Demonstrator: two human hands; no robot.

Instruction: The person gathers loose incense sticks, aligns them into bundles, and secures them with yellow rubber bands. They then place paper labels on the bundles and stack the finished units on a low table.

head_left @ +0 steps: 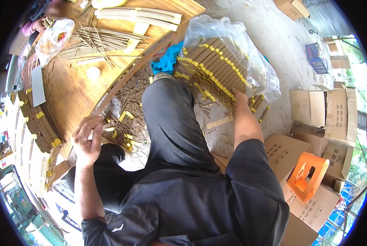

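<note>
My right hand (240, 97) reaches down to a big stack of bundles of thin brown sticks (214, 61), each bound with yellow bands. Its fingertips touch the stack's near right edge, and their grip is partly hidden. Clear plastic sheeting (257, 69) drapes over the stack's far and right sides. My left hand (88, 137) is raised near the table's edge, its fingers loosely bent with gaps between them, and nothing shows in it. Beneath it and to its right lie loose brown sticks (130, 92) and yellow bands (126, 115).
A wooden table (79, 76) at the upper left bears loose sticks, bundles and a plastic bag (54, 41). Another person's hand (39, 25) is at its far left. Cardboard boxes (282, 153) and an orange stool (308, 176) stand at right. A blue cloth (167, 60) lies by my knee.
</note>
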